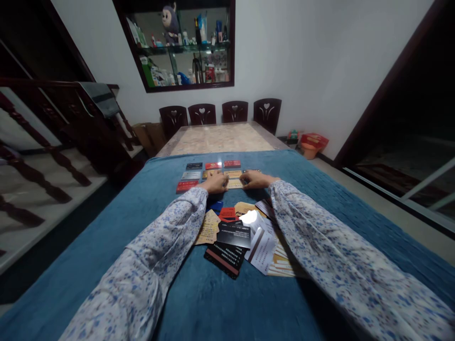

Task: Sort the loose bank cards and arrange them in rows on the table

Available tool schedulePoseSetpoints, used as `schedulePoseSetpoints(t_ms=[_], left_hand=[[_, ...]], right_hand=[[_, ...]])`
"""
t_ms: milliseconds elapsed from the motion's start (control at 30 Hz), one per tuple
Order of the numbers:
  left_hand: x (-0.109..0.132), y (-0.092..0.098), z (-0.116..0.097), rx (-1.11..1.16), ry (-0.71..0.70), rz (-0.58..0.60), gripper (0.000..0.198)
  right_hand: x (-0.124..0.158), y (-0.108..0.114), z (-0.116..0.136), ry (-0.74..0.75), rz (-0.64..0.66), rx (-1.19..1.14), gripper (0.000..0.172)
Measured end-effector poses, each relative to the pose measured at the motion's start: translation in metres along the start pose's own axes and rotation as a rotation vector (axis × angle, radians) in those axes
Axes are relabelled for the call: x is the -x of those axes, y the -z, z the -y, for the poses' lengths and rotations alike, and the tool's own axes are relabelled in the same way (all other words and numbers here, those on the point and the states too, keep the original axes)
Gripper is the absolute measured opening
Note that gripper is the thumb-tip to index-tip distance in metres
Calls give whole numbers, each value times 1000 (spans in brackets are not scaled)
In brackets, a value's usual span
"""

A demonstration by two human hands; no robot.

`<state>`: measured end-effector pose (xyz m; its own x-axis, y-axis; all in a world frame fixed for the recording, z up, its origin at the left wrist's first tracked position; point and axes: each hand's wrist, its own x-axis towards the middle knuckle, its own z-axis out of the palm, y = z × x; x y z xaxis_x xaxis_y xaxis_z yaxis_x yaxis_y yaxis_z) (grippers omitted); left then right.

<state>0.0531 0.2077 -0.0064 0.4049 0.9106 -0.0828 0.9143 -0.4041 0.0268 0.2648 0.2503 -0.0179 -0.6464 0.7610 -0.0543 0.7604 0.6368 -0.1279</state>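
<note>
A pale yellow card [235, 183] lies at the front of a grid of cards on the blue cloth. My left hand [215, 182] has its curled fingers at the card's left edge, and my right hand [257, 180] pinches at its right edge. Behind it is another yellow card [232, 174]. Farther back are a red card [232, 164], a second red card [212, 166] and a black card [194, 166]. To the left lie a silver card [191, 175] and a red card [187, 186]. My left hand partly covers the middle column.
Nearer me, between my forearms, a loose pile holds black cards [232, 235], white cards [262, 251], yellow cards [208, 228] and a red card [228, 213]. The blue cloth [135, 208] covers the near table; its bare stone top [216, 137] shows beyond, with chairs [235, 112] behind.
</note>
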Motion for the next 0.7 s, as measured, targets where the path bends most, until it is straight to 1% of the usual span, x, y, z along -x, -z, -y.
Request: schedulePoseSetpoints(t_ms=[133, 300, 433, 533, 700], left_hand=[[1, -1, -1, 9, 2, -5, 24], [1, -3, -3, -4, 6, -39, 24], [3, -5, -4, 17, -8, -79, 24], [4, -6, -4, 17, -30, -113, 21], [5, -6, -2, 2, -54, -115, 22]], right_hand=[[-1, -1, -1, -4, -14, 11, 22], [-3, -1, 0, 1, -10, 20, 20], [-3, -1, 2, -23, -19, 12, 17], [-3, -2, 4, -30, -28, 16, 18], [0, -2, 6, -27, -30, 38, 20]])
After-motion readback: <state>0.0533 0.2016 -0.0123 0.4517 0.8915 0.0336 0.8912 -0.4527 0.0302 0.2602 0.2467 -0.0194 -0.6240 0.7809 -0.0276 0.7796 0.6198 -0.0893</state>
